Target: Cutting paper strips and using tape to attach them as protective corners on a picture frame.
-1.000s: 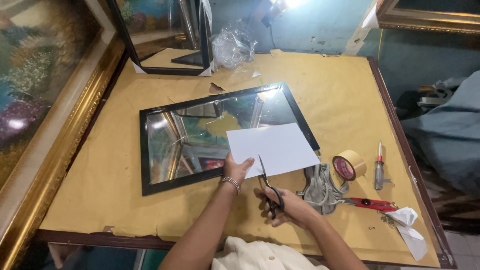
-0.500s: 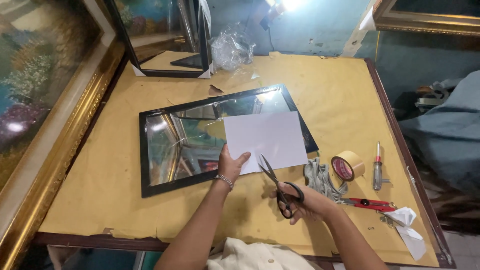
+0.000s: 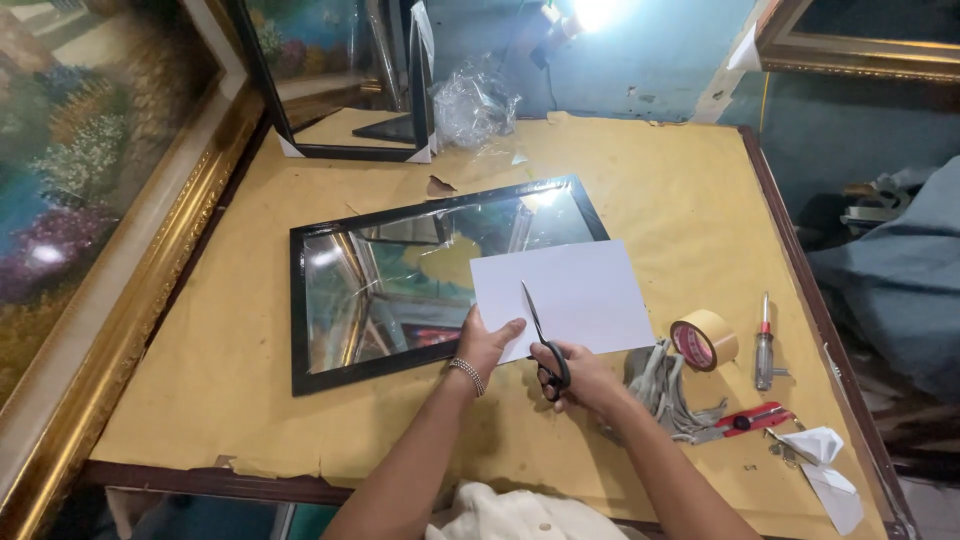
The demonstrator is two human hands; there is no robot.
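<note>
My left hand [image 3: 486,341] pinches the near left corner of a white sheet of paper [image 3: 580,292]. The sheet lies partly over the right end of a black-framed pane of glass [image 3: 400,275] that rests flat on the table. My right hand [image 3: 580,376] grips the handles of black scissors [image 3: 540,337]. Their blades point away from me and lie across the near edge of the paper, just right of my left thumb.
A roll of tan tape [image 3: 705,338], a screwdriver [image 3: 764,342], grey gloves [image 3: 665,385] and a red utility knife [image 3: 752,420] lie to my right. Gold-framed paintings [image 3: 95,210] lean along the left. A black frame [image 3: 345,80] and crumpled plastic [image 3: 473,102] stand at the back.
The scissors have swung from pointing sideways beside the paper to lying across its near edge. My right hand moved left toward my left hand, which kept its hold on the sheet.
</note>
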